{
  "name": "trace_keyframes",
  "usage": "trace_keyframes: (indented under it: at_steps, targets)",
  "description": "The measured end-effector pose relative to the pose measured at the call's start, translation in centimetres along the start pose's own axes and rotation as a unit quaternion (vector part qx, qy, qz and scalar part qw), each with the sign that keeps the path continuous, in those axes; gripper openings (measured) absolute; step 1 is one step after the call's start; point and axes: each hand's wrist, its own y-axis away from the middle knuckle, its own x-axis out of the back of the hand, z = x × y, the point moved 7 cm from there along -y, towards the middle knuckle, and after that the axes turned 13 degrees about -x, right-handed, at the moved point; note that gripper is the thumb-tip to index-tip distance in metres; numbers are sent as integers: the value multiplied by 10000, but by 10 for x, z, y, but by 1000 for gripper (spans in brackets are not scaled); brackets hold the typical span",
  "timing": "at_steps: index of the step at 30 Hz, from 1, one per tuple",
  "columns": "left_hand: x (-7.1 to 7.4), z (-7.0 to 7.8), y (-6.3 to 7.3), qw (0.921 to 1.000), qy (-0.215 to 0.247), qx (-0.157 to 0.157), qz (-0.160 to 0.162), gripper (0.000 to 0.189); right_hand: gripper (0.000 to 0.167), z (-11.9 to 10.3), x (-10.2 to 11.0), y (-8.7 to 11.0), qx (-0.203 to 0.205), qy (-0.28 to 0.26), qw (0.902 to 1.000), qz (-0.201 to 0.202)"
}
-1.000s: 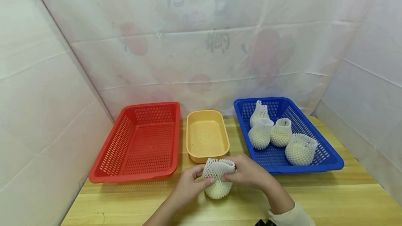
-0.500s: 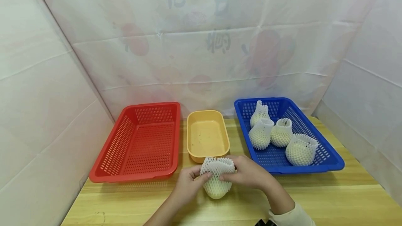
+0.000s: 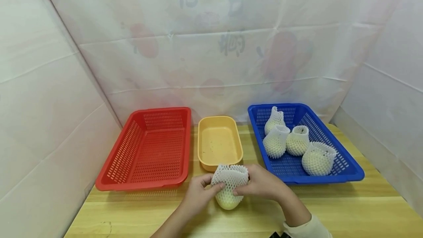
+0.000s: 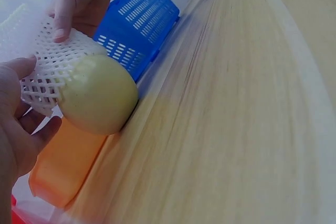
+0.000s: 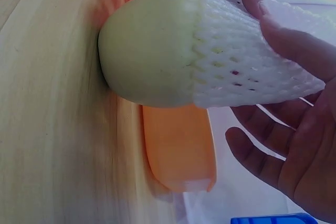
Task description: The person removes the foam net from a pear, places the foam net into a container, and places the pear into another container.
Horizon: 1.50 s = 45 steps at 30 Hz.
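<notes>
A round, smooth, pale yellow-green fruit (image 5: 144,51) stands on the table in front of me, its lower part bare. A white foam net sleeve (image 3: 230,176) covers its upper part and stands loose above it. My left hand (image 3: 197,193) pinches the sleeve from the left, thumb on its near side. From the right, my right hand (image 3: 261,183) grips the sleeve, also with the thumb on the near side. In the left wrist view the bare fruit (image 4: 102,95) bulges out below the net's edge. Fingers behind the net are partly hidden in the head view.
A red basket (image 3: 115,153) with nothing in it stands at the left. Just beyond my hands is a small yellow tub (image 3: 219,146). On the right, a blue basket (image 3: 284,177) holds several net-wrapped fruits (image 3: 318,160). Cloth walls (image 3: 198,65) enclose the wooden table (image 3: 132,212).
The net sleeve has slid upward on the fruit, so more of its bare bottom shows. Both hands keep hold of the sleeve and have barely moved.
</notes>
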Motion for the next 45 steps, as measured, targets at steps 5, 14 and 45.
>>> trace_keyframes:
  at_steps: [5, 14, 45]
  targets:
    - [1, 3, -1, 9999, 96, -69, 114, 18, 36, -1, 3, 1, 55, 124, 9997, 206]
    - [4, 8, -1, 9988, 266, -205, 346, 21, 38, -4, 8, 1, 176, -438, 9980, 411]
    - [9, 7, -11, 9934, 892, 56, 718, 31, 65, -4, 10, -8, 328, -1554, 9870, 257]
